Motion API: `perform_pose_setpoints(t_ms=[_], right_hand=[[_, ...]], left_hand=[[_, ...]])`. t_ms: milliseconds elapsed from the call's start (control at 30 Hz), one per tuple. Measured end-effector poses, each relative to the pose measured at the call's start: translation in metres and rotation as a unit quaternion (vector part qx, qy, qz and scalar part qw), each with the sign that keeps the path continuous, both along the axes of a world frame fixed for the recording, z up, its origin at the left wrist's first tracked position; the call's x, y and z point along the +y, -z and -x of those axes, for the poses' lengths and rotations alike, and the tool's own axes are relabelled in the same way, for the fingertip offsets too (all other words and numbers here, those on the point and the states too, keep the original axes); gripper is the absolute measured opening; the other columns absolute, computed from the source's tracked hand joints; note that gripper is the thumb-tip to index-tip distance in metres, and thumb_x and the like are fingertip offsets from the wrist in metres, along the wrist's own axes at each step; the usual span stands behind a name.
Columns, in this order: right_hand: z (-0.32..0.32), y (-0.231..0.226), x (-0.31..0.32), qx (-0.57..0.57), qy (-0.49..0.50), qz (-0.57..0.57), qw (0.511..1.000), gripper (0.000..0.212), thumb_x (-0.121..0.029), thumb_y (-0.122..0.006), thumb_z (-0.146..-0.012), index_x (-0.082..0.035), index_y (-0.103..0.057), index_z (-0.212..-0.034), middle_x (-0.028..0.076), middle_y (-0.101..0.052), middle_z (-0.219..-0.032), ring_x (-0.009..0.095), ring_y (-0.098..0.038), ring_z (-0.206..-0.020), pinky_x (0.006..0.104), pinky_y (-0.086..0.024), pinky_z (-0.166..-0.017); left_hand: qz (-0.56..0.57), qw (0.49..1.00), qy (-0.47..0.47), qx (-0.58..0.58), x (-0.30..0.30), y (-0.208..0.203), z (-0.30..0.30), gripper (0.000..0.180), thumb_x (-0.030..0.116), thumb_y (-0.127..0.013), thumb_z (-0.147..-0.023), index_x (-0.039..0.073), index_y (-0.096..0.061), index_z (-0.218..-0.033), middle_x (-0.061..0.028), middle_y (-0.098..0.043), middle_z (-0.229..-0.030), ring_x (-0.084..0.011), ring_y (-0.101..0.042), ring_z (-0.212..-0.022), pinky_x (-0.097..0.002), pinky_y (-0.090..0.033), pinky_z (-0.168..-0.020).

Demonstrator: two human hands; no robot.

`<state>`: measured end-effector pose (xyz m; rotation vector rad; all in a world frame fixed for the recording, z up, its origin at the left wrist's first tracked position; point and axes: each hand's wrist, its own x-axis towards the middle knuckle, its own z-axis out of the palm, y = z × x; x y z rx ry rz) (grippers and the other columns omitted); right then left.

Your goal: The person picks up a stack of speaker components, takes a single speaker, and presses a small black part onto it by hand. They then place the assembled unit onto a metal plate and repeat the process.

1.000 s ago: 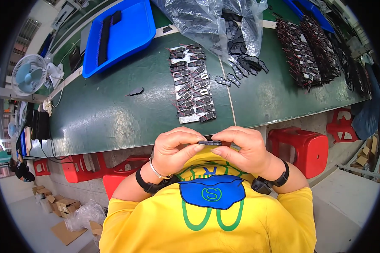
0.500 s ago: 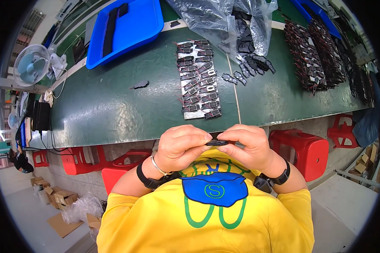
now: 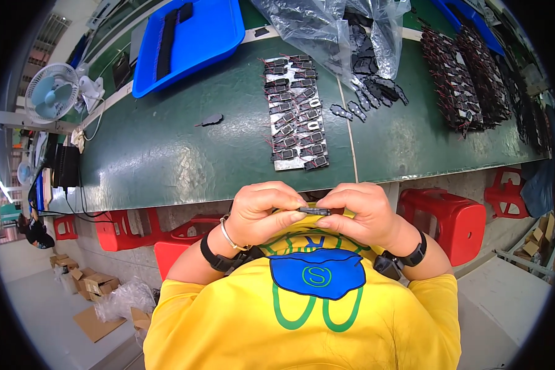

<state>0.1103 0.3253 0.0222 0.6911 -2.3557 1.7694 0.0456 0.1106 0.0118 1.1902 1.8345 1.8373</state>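
Between my two hands is a small flat black plastic part (image 3: 314,211), held edge-on just off the table's front edge. The thumb and fingers of my left hand (image 3: 266,211) pinch one end. My right hand (image 3: 365,213) pinches the other end the same way. Beyond them a pale board (image 3: 296,114) bears two columns of small black modules with thin red wires. To its right lie several loose black plastic pieces (image 3: 370,102), spilling from a clear plastic bag (image 3: 314,31). A single black part (image 3: 211,119) with a thin lead rests left of the board.
The green table (image 3: 166,148) stretches across in front of me. A blue tray (image 3: 197,46) holding a black strip sits at the back left. Stacked wired modules (image 3: 456,80) stand at the right. Red stools (image 3: 444,225) are below the table edge; a fan (image 3: 52,92) is at far left.
The black part is turned slightly, so more of its edge shows between my fingers. Both hands keep their pinch. The whole view has shifted a little.
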Motion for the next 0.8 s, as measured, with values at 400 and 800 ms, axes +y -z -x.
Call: perform_pose_setpoints(t_ms=[400,800], right_hand=[[-0.002,0.005,-0.002,-0.017,0.015,0.012,1.0,0.02,-0.006,-0.075,-0.07,0.001,-0.064,-0.085,0.012,-0.064,-0.075,0.021,-0.062,-0.062,0.0279,-0.048,-0.054],[-0.002,0.013,-0.002,0.037,-0.008,0.004,0.999,0.019,-0.01,-0.075,-0.07,-0.001,-0.062,-0.081,0.011,-0.063,-0.073,0.024,-0.062,-0.062,0.0303,-0.048,-0.054]], left_hand=[[0.038,0.997,-0.032,0.051,-0.001,0.0,-0.002,0.013,-0.002,-0.069,-0.073,-0.001,-0.064,-0.085,-0.0134,-0.066,-0.08,-0.0217,-0.065,-0.072,-0.0282,-0.051,-0.063],[0.015,0.981,-0.027,0.193,0.0,0.002,0.0,0.018,0.004,-0.073,-0.072,0.001,-0.062,-0.086,-0.0111,-0.064,-0.078,-0.0246,-0.065,-0.069,-0.0308,-0.051,-0.059]])
